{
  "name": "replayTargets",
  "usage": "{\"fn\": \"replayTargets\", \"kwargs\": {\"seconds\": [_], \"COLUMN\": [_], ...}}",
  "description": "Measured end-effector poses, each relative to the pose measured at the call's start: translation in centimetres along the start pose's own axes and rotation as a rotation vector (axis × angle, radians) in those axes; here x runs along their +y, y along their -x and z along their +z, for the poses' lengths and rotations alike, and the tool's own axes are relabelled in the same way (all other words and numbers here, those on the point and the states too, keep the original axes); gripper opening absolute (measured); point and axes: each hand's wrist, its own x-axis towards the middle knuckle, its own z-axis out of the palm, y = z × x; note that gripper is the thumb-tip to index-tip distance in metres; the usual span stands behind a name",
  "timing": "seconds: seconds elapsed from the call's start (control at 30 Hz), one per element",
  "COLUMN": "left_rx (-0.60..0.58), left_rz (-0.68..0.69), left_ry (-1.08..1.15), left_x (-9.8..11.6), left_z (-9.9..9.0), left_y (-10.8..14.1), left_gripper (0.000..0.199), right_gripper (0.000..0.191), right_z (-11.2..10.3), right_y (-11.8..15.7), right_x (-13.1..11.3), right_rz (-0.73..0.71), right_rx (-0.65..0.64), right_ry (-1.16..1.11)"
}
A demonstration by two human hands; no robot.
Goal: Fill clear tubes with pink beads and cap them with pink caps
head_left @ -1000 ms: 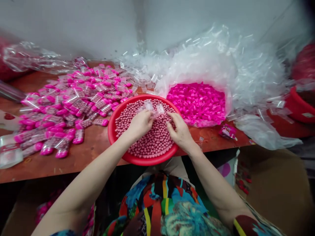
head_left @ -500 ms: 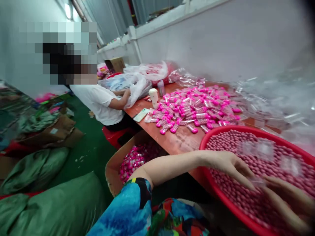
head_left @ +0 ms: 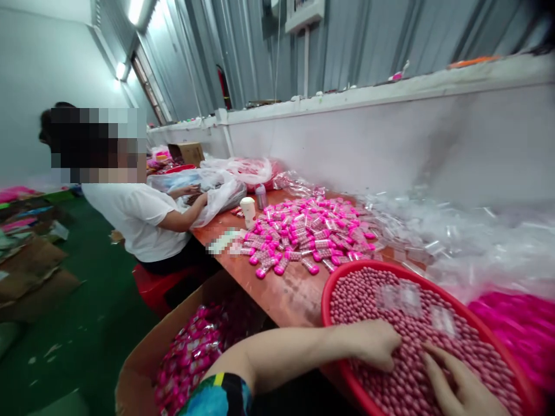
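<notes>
Watching remotely through the head camera, I find both hands over a red basin (head_left: 373, 265) of pink beads (head_left: 414, 332). The left hand (head_left: 376, 345) is curled down among the beads, fingertips hidden; I cannot tell whether it grasps anything. The right hand (head_left: 463, 384), just beside it, has its thumb and finger bent towards each other; again, I cannot tell whether something small is between the tips. Beyond both hands, clear plastic pieces (head_left: 405, 297) lie on the beads.

Past the basin's left-hand side, bead-filled tubes with pink ends (head_left: 312, 228) form a large heap on the table (head_left: 299, 294); I judge these finished or nearly so. Much seems left: the beads fill the basin widely, loose pink caps (head_left: 511, 323) lie beyond the right hand, and clear plastic (head_left: 477, 231) spreads behind. Farther off to the left, a co-worker in a white shirt (head_left: 134, 219) reaches into a plastic bag (head_left: 225, 199).

Half a second ago the hands met around a small clear piece; now they are apart, that piece is out of sight, and the view takes in more wall.
</notes>
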Motion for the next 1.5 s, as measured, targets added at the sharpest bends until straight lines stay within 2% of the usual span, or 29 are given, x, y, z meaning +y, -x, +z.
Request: {"fn": "replayTargets", "kwargs": {"seconds": [0.07, 0.13, 0.2, 0.27, 0.4, 0.53, 0.6, 0.7, 0.77, 0.93, 1.03, 1.13, 1.23, 1.3, 1.4, 1.5], "left_rx": [0.044, 0.243, 0.292, 0.313, 0.213, 0.089, 0.027, -0.04, -0.066, -0.007, 0.021, 0.052, 0.041, 0.031, 0.045, 0.047], "left_rz": [-0.041, -0.012, 0.011, 0.006, -0.009, -0.079, -0.096, -0.098, -0.127, -0.23, -0.249, -0.277, -0.298, -0.318, -0.372, -0.4], "left_ry": [0.263, 0.601, 0.758, 0.909, 1.18, 1.492, 1.565, 1.603, 1.597, 1.468, 1.314, 1.159, 1.098, 1.099, 1.13, 1.173], "left_x": [0.8, 1.7, 2.4, 2.9, 3.2, 3.5, 3.9, 4.8, 5.3, 5.7, 5.0, 4.3, 4.1, 4.2, 4.4, 4.6], "left_z": [-1.9, -3.4, -4.3, -4.5, -4.3, -4.0, -3.7, -3.3, -3.0, -2.3, -1.7, -1.3, -1.3, -1.3, -1.5, -2.0], "left_y": [1.0, 2.4, 3.6, 4.3, 4.0, 3.4, 3.3, 3.3, 3.2, 2.9, 2.8, 2.9, 3.0, 3.0, 3.0, 2.9], "left_gripper": [0.039, 0.022, 0.011, 0.011, 0.016, 0.021, 0.023, 0.023, 0.021, 0.036, 0.051, 0.059, 0.066, 0.069, 0.069, 0.066], "right_gripper": [0.034, 0.032, 0.029, 0.029, 0.027, 0.027, 0.027, 0.026, 0.028, 0.033, 0.028, 0.021, 0.027, 0.023, 0.016, 0.018], "right_z": [-0.9, -2.0, -3.1, -4.1, -5.2, -5.9, -6.2, -6.8, -7.2, -8.4, -8.8, -8.7, -8.0, -7.5, -6.7, -6.4], "right_y": [-0.6, -1.0, -1.3, -1.5, -1.9, -1.9, -1.9, -2.0, -2.1, -1.9, -1.7, -1.7, -1.7, -1.7, -1.7, -1.9], "right_x": [-2.7, -5.3, -7.5, -9.0, -10.0, -9.8, -9.8, -9.9, -9.9, -10.2, -10.4, -10.3, -9.9, -9.5, -8.8, -8.4], "right_rz": [0.036, 0.027, 0.005, 0.006, 0.014, 0.057, 0.071, 0.041, -0.011, -0.069, 0.02, 0.108, 0.107, 0.125, 0.2, 0.271], "right_rx": [-0.023, -0.005, 0.016, 0.021, -0.012, 0.046, 0.066, 0.098, 0.055, -0.178, -0.357, -0.461, -0.493, -0.504, -0.516, -0.492], "right_ry": [-0.026, -0.072, -0.087, -0.094, -0.195, -0.274, -0.309, -0.345, -0.35, -0.29, -0.318, -0.391, -0.442, -0.498, -0.646, -0.757]}}
